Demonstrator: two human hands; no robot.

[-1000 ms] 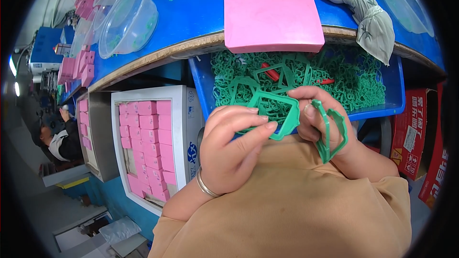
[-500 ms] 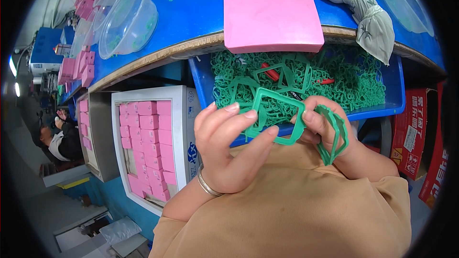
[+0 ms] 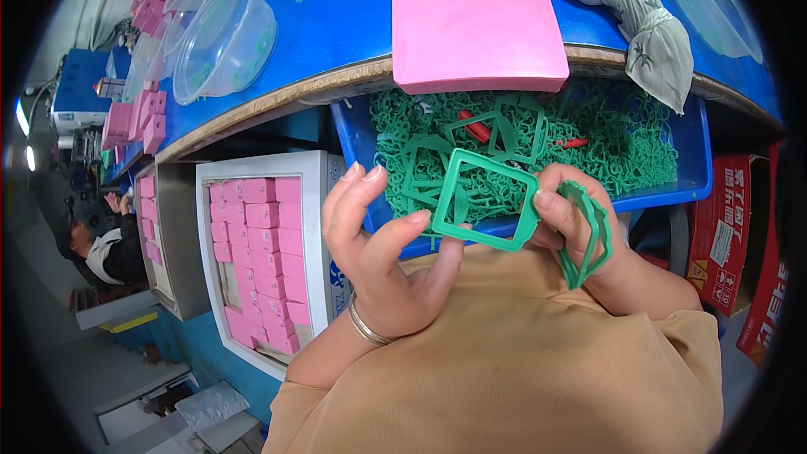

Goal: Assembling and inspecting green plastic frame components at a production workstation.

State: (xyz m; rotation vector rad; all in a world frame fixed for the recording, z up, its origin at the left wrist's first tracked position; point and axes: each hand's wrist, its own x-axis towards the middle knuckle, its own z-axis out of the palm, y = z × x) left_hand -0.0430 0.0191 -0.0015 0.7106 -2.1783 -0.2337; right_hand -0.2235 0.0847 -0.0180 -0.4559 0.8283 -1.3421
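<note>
My right hand is closed, its thumb pressing on the right side of a thin green rectangular frame. Several more green frames, stacked together with wavy edges, hang from the same hand. My left hand, a bangle at its wrist, has its fingers spread at the frame's lower left corner. Its index fingertip and thumb lie close to that corner on either side; whether they touch it I cannot tell. Beyond my hands sits a blue bin filled with tangled green scraps, some loose frames among them.
A pink block rests at the blue table's edge, beside a tied grey cloth bag. Clear bowls stand far left. A white box of pink blocks is left, red cartons right. Another person sits far left.
My left hand has drawn left and slightly down, its fingers opening wider. The green frame has turned a little and shows more face-on. My right hand has hardly moved.
</note>
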